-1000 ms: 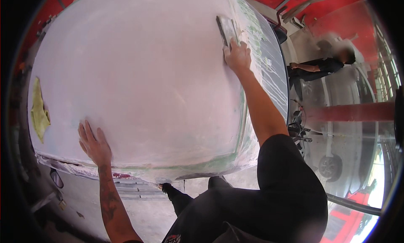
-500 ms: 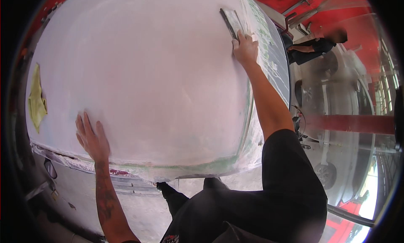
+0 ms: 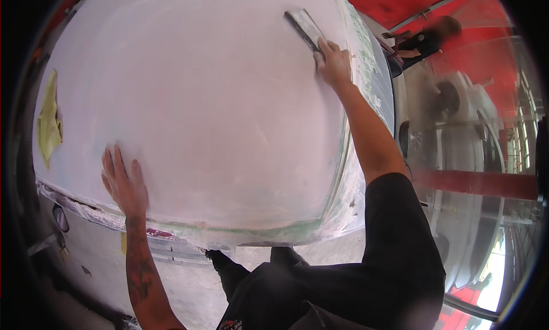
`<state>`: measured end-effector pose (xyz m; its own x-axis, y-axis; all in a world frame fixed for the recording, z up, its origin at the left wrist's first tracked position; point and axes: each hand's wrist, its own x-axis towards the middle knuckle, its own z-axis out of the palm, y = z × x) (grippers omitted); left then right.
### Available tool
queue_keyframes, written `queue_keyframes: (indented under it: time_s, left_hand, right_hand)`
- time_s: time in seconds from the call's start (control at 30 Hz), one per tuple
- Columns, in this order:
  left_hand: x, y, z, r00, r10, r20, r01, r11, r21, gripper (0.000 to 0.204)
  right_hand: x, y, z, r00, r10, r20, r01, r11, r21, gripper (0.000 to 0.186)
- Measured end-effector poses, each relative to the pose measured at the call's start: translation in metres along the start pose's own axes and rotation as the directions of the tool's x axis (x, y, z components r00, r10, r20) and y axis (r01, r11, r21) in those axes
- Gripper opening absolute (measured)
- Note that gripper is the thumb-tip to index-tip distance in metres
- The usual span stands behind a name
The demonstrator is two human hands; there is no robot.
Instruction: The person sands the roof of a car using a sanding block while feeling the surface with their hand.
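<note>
A broad, pale pinkish vehicle panel point(image 3: 211, 113) dusted with white powder fills the middle of the view. Near its far right edge, my right hand point(image 3: 334, 61) is closed on the near end of a long, flat sanding block point(image 3: 306, 28), which rests on the panel and points up and to the left. My left hand point(image 3: 124, 184) lies flat at the panel's near left, fingers spread, holding nothing. A crumpled yellow-green cloth point(image 3: 50, 124) sits at the left edge.
Dusty masking film point(image 3: 369, 70) and green patches run along the right edge. Beyond stand another person point(image 3: 423, 41), a red post point(image 3: 480, 183) and a pale car point(image 3: 474, 238). A side mirror point(image 3: 60, 218) sticks out at the lower left.
The sanding block has swung so its far end lies further left. My left hand stays flat on the panel. The other person has shifted and now stretches an arm out.
</note>
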<state>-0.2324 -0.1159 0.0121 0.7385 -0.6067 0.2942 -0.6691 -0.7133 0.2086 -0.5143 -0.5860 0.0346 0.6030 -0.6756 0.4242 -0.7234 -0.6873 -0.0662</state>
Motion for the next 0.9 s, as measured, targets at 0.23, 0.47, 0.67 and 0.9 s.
queue_keyframes:
  time_s: [0.23, 0.47, 0.67, 0.9]
  left_hand:
    - [-0.003, -0.015, -0.004, 0.999, -0.031, -0.018, 0.031, 0.999, 0.030, 0.058]
    - [-0.005, -0.012, -0.004, 1.000, -0.024, -0.013, 0.025, 0.999, 0.034, 0.058]
    - [-0.001, -0.006, -0.005, 1.000, -0.026, -0.004, 0.026, 1.000, 0.016, 0.056]
    - [-0.005, -0.014, -0.012, 0.999, -0.039, -0.009, 0.039, 0.998, 0.049, 0.059]
  right_hand:
    - [-0.142, -0.107, -0.045, 0.988, -0.119, 0.101, 0.101, 0.981, 0.168, 0.057]
    - [-0.097, -0.095, -0.036, 0.968, -0.240, 0.071, 0.229, 0.963, 0.142, 0.055]
    - [0.018, -0.078, 0.008, 0.998, -0.048, 0.048, 0.046, 0.998, 0.046, 0.043]
    - [-0.180, -0.165, -0.073, 0.914, -0.352, 0.200, 0.287, 0.912, 0.295, 0.058]
